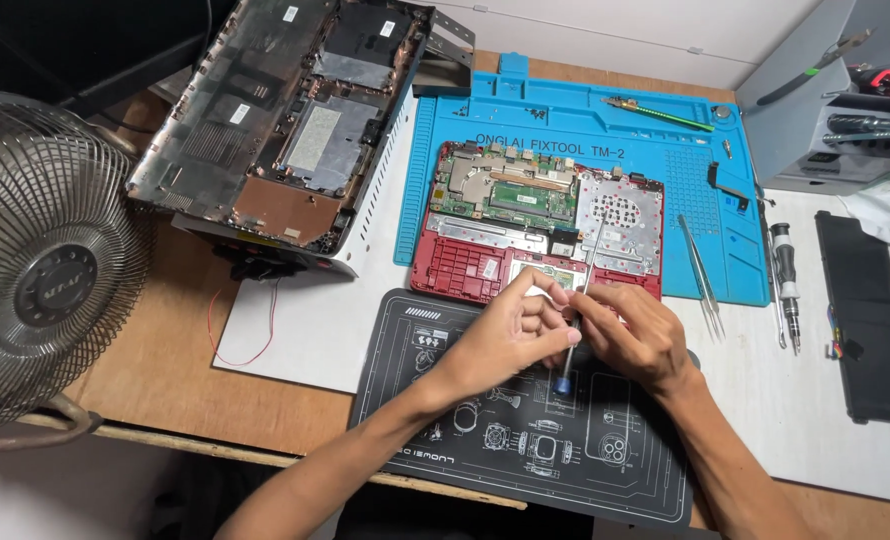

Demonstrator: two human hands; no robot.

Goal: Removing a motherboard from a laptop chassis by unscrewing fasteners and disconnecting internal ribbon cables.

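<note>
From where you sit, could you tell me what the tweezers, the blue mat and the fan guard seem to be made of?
The tweezers look like bare polished metal: thin, silvery, reflective. The blue mat looks like matte silicone or rubber, with moulded compartments and no glare, though that is a guess. The fan guard looks like metal wire, grey and dulled, possibly dusty.
</note>
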